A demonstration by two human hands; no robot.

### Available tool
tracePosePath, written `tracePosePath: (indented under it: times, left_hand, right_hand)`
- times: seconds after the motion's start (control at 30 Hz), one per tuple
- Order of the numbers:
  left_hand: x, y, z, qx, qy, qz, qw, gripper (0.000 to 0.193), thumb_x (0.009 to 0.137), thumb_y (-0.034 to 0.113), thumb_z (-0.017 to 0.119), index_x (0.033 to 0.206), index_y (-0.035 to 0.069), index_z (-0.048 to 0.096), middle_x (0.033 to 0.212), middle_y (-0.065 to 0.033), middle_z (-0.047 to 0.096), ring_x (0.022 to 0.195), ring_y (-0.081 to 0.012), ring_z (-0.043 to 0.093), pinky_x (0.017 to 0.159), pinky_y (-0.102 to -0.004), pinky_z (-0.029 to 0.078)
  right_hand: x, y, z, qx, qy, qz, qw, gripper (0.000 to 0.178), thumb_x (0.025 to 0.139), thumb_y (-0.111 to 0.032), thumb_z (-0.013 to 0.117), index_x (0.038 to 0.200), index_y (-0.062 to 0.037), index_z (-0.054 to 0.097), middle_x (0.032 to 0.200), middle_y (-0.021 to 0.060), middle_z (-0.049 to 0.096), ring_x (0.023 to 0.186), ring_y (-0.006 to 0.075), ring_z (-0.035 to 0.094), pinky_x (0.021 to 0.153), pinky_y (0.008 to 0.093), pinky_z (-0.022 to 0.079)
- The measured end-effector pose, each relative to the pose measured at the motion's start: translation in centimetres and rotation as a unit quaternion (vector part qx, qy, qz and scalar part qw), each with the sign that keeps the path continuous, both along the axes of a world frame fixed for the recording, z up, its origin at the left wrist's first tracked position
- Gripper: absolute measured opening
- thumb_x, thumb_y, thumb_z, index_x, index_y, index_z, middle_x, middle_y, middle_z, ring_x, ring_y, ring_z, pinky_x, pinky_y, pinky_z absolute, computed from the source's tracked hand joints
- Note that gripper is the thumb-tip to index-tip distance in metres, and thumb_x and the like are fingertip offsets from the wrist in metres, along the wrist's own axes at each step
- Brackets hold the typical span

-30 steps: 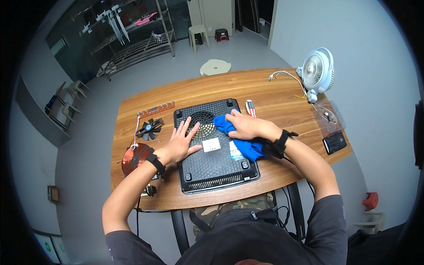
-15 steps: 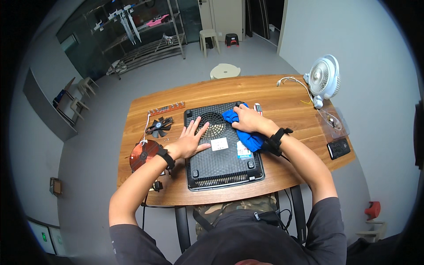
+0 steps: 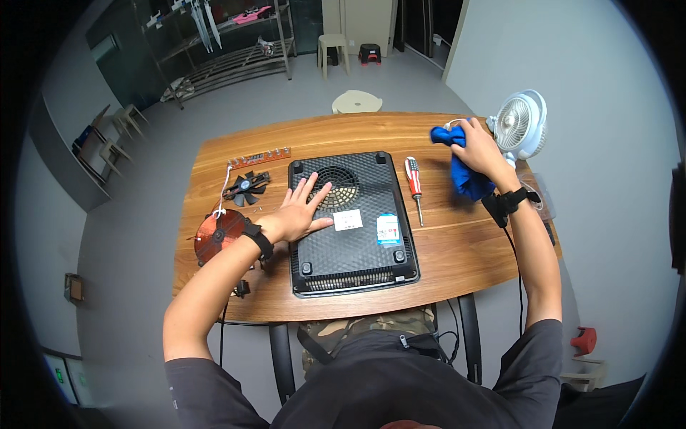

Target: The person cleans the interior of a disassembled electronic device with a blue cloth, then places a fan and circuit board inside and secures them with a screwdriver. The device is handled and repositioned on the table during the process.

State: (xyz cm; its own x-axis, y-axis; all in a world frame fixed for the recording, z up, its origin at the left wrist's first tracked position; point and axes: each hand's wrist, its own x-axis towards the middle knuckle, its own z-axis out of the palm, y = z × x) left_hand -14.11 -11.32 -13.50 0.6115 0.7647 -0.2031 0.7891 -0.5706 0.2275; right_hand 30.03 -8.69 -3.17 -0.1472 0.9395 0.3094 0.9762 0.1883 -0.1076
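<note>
The black casing lies near the middle of the wooden table, its four feet facing up; taking its centre as a clock face with twelve at the far edge, a round grille sits toward eleven, a white label close to the centre and a blue-and-white sticker between three and four. The left hand rests on it at nine to ten, fingers spread wide, some of them over the grille. Off at two o'clock, the right hand is closed around a bunched blue cloth; whether the cloth touches the wood, I cannot tell. Nearer in, also toward two, lies a screwdriver, its shaft pointing to six. A white fan stands beyond the cloth. A black fan wheel lies between nine and ten, an orange circuit strip at ten and a copper coil just below nine.
</note>
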Motion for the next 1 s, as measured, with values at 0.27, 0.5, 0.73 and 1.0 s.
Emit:
tracePosePath:
  times: [0.27, 0.5, 0.73, 1.0]
  left_hand:
    - [-0.3, 0.1, -0.8, 0.017, -0.015, 0.000, 1.000, 0.089, 0.099, 0.066, 0.048, 0.165, 0.020, 0.010, 0.168, -0.0264, -0.002, 0.154, -0.0489, 0.005, 0.123, -0.0615, 0.015]
    - [-0.6, 0.0, -0.8, 0.019, -0.021, -0.003, 1.000, 0.089, 0.099, 0.066, 0.048, 0.165, 0.020, 0.010, 0.168, -0.0254, -0.004, 0.155, -0.0480, 0.004, 0.122, -0.0619, 0.015]
    - [-0.4, 0.3, -1.1, 0.032, -0.039, -0.011, 0.999, 0.089, 0.098, 0.060, 0.055, 0.164, 0.018, 0.012, 0.168, -0.0270, 0.000, 0.153, -0.0508, 0.009, 0.122, -0.0613, 0.018]
    - [0.4, 0.2, -0.2, 0.010, -0.003, -0.006, 1.000, 0.091, 0.099, 0.062, 0.053, 0.165, 0.019, 0.009, 0.168, -0.0271, -0.004, 0.154, -0.0483, 0.006, 0.123, -0.0587, 0.017]
  right_hand:
    - [4.7, 1.1, -12.1, -0.072, -0.002, -0.027, 0.997, 0.059, 0.083, -0.030, 0.072, 0.130, -0.0018, 0.051, 0.128, 0.0267, 0.053, 0.115, 0.0475, 0.059, 0.095, 0.0524, 0.053]
    - [2.4, -0.1, -13.4, -0.082, -0.027, -0.040, 0.995, 0.053, 0.085, -0.030, 0.071, 0.126, -0.0039, 0.052, 0.126, 0.0226, 0.053, 0.115, 0.0434, 0.057, 0.093, 0.0526, 0.053]
    - [3.4, 0.2, -13.3, -0.126, -0.031, -0.023, 0.991, 0.060, 0.086, -0.033, 0.071, 0.135, -0.0055, 0.048, 0.131, 0.0230, 0.053, 0.116, 0.0442, 0.056, 0.098, 0.0514, 0.050]
    - [-1.0, 0.8, -3.7, -0.228, -0.159, -0.053, 0.959, 0.061, 0.095, -0.051, 0.062, 0.140, -0.0101, 0.055, 0.145, 0.0174, 0.050, 0.125, 0.0391, 0.059, 0.102, 0.0488, 0.050]
